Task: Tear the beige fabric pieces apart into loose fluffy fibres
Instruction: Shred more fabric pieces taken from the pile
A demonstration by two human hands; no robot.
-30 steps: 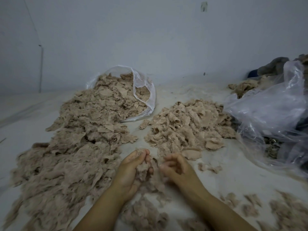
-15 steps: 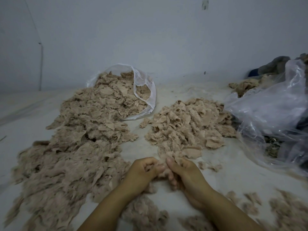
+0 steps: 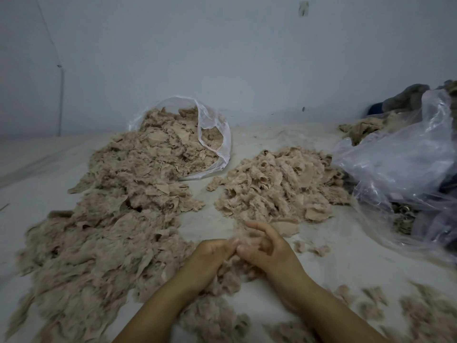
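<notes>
Where fingers point(image 3: 230, 246) pinch: beige fluff point(image 3: 247, 237).

We note a small heap of curled beige woven fabric pieces point(image 3: 279, 184) at centre, a larger frayed beige fibre spread point(image 3: 106, 233) to its left.

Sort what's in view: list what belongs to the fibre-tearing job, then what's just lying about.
Job: left hand and right hand, both with a grip on one beige tuft; fabric pieces pile; clear bag of pieces; fluffy heap.

Lying about: crumpled plastic bag; dark cloth bundle.
</notes>
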